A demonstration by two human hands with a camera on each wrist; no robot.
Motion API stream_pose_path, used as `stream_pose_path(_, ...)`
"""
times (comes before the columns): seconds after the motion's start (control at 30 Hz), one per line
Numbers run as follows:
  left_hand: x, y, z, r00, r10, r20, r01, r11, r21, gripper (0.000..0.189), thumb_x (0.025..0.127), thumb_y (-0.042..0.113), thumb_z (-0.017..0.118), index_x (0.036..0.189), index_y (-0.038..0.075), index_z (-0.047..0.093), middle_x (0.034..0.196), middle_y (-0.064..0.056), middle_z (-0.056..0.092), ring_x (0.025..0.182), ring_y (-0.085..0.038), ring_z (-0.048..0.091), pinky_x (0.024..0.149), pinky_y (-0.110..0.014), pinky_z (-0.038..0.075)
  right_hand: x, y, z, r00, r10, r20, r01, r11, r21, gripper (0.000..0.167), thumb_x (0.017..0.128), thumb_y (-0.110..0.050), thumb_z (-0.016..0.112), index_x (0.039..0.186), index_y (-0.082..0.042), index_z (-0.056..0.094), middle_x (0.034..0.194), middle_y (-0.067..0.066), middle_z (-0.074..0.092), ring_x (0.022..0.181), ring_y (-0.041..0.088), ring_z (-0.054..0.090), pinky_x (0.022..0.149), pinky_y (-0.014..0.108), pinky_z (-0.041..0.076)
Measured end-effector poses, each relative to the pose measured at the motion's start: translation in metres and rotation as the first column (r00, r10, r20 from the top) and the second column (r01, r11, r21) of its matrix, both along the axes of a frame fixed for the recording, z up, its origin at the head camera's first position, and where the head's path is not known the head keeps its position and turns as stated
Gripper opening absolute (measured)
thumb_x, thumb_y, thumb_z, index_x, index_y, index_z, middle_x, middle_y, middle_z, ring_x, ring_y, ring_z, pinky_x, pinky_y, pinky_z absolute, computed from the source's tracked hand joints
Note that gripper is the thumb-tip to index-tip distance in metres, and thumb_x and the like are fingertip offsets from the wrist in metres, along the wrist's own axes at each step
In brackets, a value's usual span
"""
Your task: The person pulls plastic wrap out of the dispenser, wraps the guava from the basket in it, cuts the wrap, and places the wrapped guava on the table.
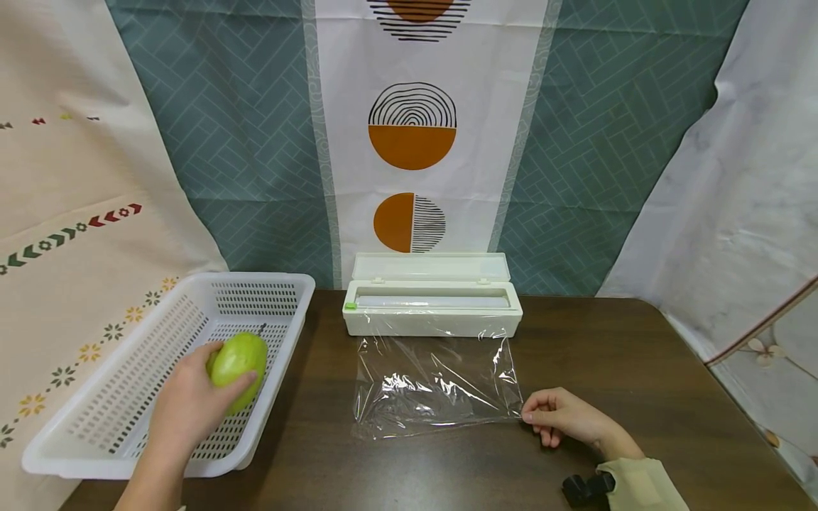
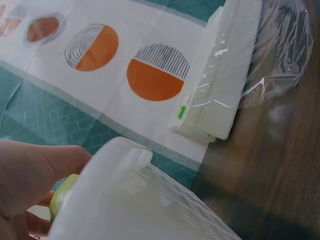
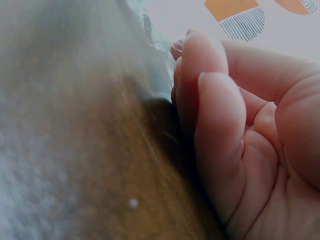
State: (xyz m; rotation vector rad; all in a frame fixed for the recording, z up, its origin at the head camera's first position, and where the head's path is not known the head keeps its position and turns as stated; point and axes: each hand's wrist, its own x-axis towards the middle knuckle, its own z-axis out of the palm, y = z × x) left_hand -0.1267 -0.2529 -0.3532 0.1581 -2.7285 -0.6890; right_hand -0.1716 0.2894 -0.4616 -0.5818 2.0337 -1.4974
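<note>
Head cam first, since it shows the most: we've got our left hand (image 1: 190, 397) curled around a green fruit (image 1: 241, 369), thumb on the near side, fingers behind it. Fruit's inside the white slotted basket (image 1: 83, 465) over on our left, though we can't tell if it touches the bottom. Left wrist view only gives us a sliver of it past the basket wall.

Our right hand (image 1: 562, 419) has its fingertips together, pinching the near right corner of a sheet of clear plastic film (image 1: 434, 394). Right wrist cam is blurry but shows that pinch too, with the other fingers curled in. The film runs out of a white dispenser (image 1: 434, 283), across its front and onto the dark wooden table (image 1: 307, 454), pretty wrinkly and shiny. The dispenser's lid (image 1: 431, 267) is up, right in front of a cloth (image 1: 415, 145) with orange half-circles.
</note>
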Motion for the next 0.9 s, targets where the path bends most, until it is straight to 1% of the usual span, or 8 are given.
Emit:
stream_pose_path(0.13,0.001,0.002,0.002,1.000,0.010,-0.012,-0.010,1.000,-0.012,0.079,0.077,0.045,0.074,0.130,-0.007,0.046,0.118,-0.034,0.053,0.087,-0.040,0.057,0.061,-0.047,0.046,0.000,0.000,-0.001,1.000,-0.002,-0.002,0.002,1.000,0.006,0.028,0.095,-0.014,0.056,0.099,0.014,0.058,0.065,-0.006,0.059,0.052,0.000,0.057,0.049,0.016,0.049)
stream_pose_path(0.37,0.003,0.003,0.003,0.999,0.034,-0.027,-0.035,0.999,-0.011,0.078,0.075,0.043,0.075,0.130,-0.005,0.047,0.117,-0.032,0.054,0.092,-0.042,0.055,0.066,-0.050,0.043,0.000,0.000,-0.001,1.000,-0.001,-0.009,0.001,1.000,0.005,0.029,0.094,-0.014,0.056,0.099,0.014,0.058,0.066,-0.006,0.059,0.052,0.001,0.057,0.049,0.017,0.049)
stream_pose_path(0.53,0.005,0.006,0.005,0.997,0.049,-0.051,-0.050,0.999,-0.008,0.077,0.074,0.043,0.076,0.130,-0.002,0.049,0.114,-0.030,0.055,0.091,-0.040,0.055,0.063,-0.047,0.041,0.000,0.001,-0.001,1.000,0.003,-0.009,-0.003,1.000,0.001,0.028,0.095,-0.013,0.055,0.099,0.014,0.058,0.066,-0.006,0.059,0.053,0.001,0.057,0.049,0.017,0.049)
stream_pose_path(0.7,0.007,0.009,0.009,0.996,0.048,-0.081,-0.049,0.999,-0.006,0.075,0.073,0.043,0.077,0.129,0.000,0.051,0.116,-0.029,0.055,0.092,-0.040,0.055,0.064,-0.047,0.041,0.000,0.001,-0.002,1.000,0.003,-0.019,-0.003,1.000,0.011,0.028,0.095,-0.014,0.055,0.099,0.013,0.058,0.065,-0.007,0.059,0.053,0.001,0.058,0.049,0.017,0.049)
stream_pose_path(0.8,0.007,0.011,0.011,0.994,0.046,-0.099,-0.046,0.999,0.002,0.074,0.073,0.042,0.077,0.129,0.001,0.052,0.118,-0.028,0.055,0.094,-0.040,0.054,0.066,-0.049,0.042,0.000,0.001,-0.002,1.000,0.002,-0.020,-0.002,1.000,0.016,0.028,0.095,-0.014,0.055,0.099,0.013,0.059,0.066,-0.007,0.059,0.053,0.001,0.058,0.049,0.017,0.049)
stream_pose_path(0.9,0.008,0.013,0.012,0.992,0.045,-0.119,-0.044,0.999,0.011,0.073,0.072,0.041,0.078,0.128,0.002,0.052,0.118,-0.027,0.055,0.095,-0.039,0.054,0.067,-0.049,0.041,-0.001,0.001,-0.002,1.000,0.001,-0.021,0.000,1.000,0.019,0.028,0.095,-0.014,0.055,0.099,0.013,0.059,0.066,-0.007,0.059,0.053,0.001,0.058,0.049,0.017,0.049)
